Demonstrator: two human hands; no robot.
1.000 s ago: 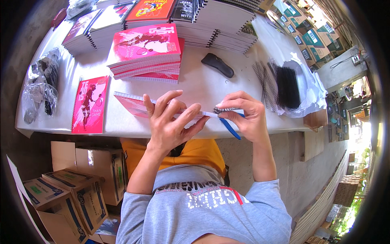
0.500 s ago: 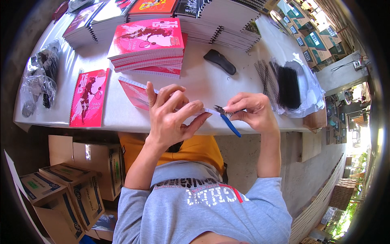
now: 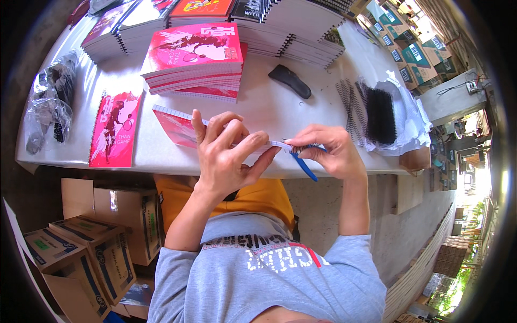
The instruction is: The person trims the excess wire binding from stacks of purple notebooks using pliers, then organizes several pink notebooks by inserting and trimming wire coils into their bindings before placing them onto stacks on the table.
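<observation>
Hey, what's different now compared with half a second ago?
The right hand has shifted slightly left, now hiding more of the head of the blue-handled pliers. Nothing was let go or newly grasped. The left hand still holds the pink notebook; the pink notebook stack stays put.

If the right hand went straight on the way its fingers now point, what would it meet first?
The right hand, past the blue-handled tool in its grasp, would probably first meet the closest end of the notebook held in the left hand. Depth is unclear, so it might pass just above.
</observation>
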